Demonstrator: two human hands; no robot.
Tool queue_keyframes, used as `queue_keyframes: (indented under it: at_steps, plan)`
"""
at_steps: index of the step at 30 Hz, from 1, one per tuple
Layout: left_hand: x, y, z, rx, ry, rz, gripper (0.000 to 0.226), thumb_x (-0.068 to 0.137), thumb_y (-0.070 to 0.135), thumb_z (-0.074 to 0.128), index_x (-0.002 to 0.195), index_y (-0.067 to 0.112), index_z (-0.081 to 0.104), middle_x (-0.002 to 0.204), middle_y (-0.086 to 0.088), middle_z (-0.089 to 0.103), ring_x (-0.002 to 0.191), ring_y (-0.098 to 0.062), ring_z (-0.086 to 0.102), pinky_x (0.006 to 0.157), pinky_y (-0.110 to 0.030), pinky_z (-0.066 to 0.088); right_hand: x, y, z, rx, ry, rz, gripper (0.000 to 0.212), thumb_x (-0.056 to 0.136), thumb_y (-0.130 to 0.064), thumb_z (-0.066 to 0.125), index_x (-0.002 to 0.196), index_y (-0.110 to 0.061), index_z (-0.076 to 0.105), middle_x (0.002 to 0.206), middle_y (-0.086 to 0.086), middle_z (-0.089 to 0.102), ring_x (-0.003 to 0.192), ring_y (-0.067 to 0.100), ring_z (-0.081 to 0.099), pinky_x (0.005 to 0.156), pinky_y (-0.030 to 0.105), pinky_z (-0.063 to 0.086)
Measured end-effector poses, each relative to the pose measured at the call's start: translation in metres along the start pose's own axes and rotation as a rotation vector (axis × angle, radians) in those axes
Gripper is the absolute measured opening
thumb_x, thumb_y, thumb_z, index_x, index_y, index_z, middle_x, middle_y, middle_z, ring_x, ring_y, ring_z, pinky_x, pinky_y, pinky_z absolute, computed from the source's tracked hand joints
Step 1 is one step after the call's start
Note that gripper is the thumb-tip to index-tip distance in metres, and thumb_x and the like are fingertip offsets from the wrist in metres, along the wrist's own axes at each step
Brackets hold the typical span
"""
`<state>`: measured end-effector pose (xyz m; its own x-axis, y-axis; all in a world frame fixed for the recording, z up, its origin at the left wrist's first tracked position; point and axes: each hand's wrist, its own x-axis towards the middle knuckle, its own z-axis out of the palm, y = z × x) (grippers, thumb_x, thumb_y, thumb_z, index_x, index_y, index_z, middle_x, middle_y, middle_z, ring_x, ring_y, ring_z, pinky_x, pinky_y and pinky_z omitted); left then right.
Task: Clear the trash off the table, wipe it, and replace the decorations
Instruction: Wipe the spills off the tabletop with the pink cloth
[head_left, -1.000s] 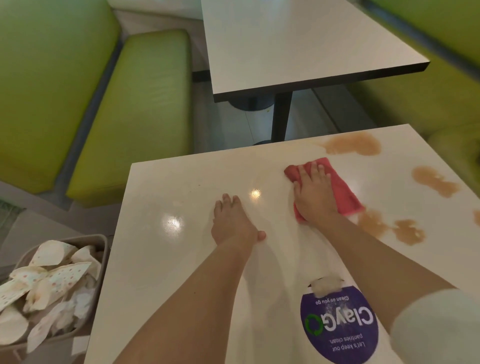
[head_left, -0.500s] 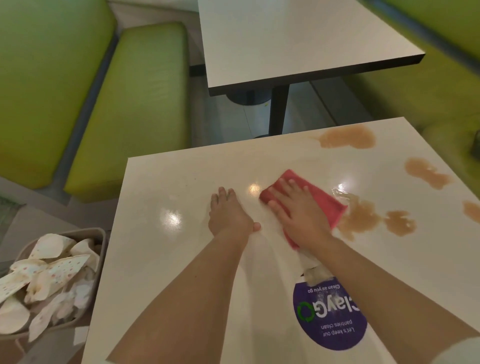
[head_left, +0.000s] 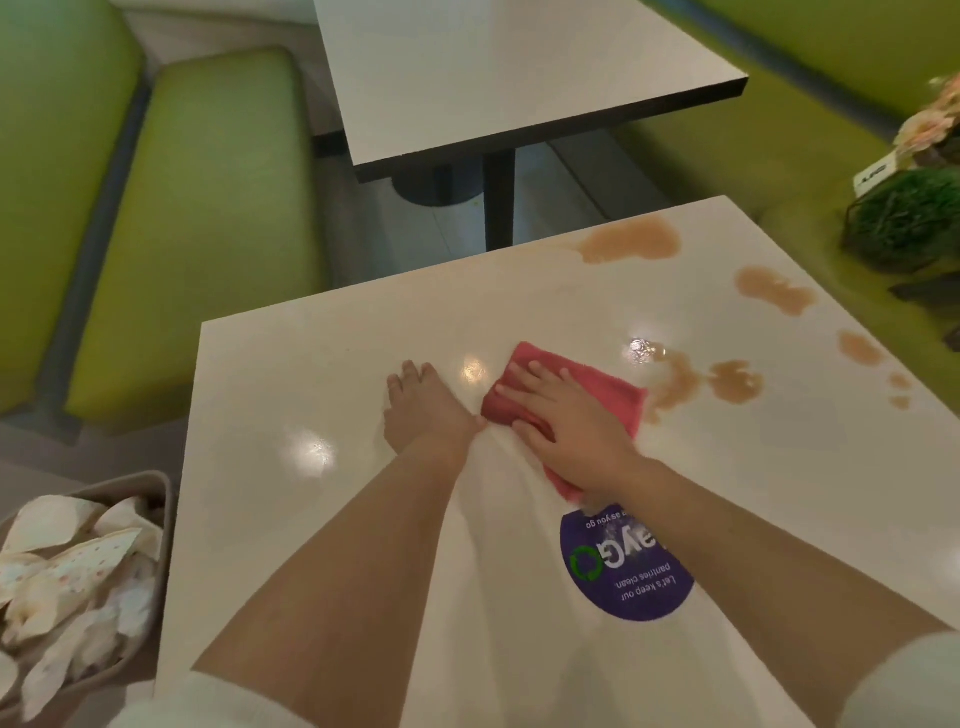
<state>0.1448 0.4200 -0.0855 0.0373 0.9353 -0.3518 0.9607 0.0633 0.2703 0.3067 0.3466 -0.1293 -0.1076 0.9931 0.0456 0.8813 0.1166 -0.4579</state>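
Pink-red folded terry cloth (head_left: 597, 387) lying flat near the middle of the glossy cream square table (head_left: 291, 374), long axis slanting from the far left toward the near right. Pinned under the right hand (head_left: 566, 421), fingers straight and slightly spread, palm pressing down, fingertips aimed at the far left corner. Left hand (head_left: 423, 410) just beside the cloth's left end, flat on the bare tabletop, fingers straight and close together, thumb nearly touching the cloth.

Brown spilled liquid patches (head_left: 675, 382) beginning right at the cloth's right end, away from the fingertips and toward the table's right edge; more patches (head_left: 631, 244) trailing up to the far right corner and along the right edge. Right hand clearly the nearer one for that side, so the next sweep probably runs rightward and away. Open tabletop all the way there, nothing standing in the path; right edge close beyond the outermost spots, so some risk of pushing liquid over it.

Round purple sticker (head_left: 628, 577) near the table's front edge. Grey bin of crumpled paper wrappers (head_left: 78, 566) beside the left edge. Green tufted decoration with pink flowers (head_left: 904, 213) waiting on the green bench beyond the right edge.
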Motion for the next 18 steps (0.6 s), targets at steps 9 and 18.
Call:
queue_keyframes:
  at_steps: [9,18]
  plan:
    - [-0.015,0.01,0.005,0.117,0.117,-0.039,0.053,0.082,0.044,0.071,0.124,0.02,0.05,0.13,-0.004,0.039,0.124,-0.024,0.035,0.073,-0.035,0.041,0.017,0.029,-0.007,0.032,0.22,0.284,0.04,0.1,-0.02,0.045,0.139,-0.019,0.053,0.151,-0.002,0.043,0.144,0.02,0.03,0.119,0.033,0.013]
    - [-0.036,0.032,0.01,0.219,0.113,-0.11,0.046,0.097,0.033,0.054,0.141,0.029,0.04,0.143,-0.001,0.038,0.129,-0.023,0.039,0.081,-0.034,0.039,-0.036,0.027,-0.065,0.928,0.262,0.588,0.027,0.104,-0.022,0.042,0.123,-0.014,0.058,0.106,0.0,0.065,0.096,0.018,0.06,0.08,0.028,0.044]
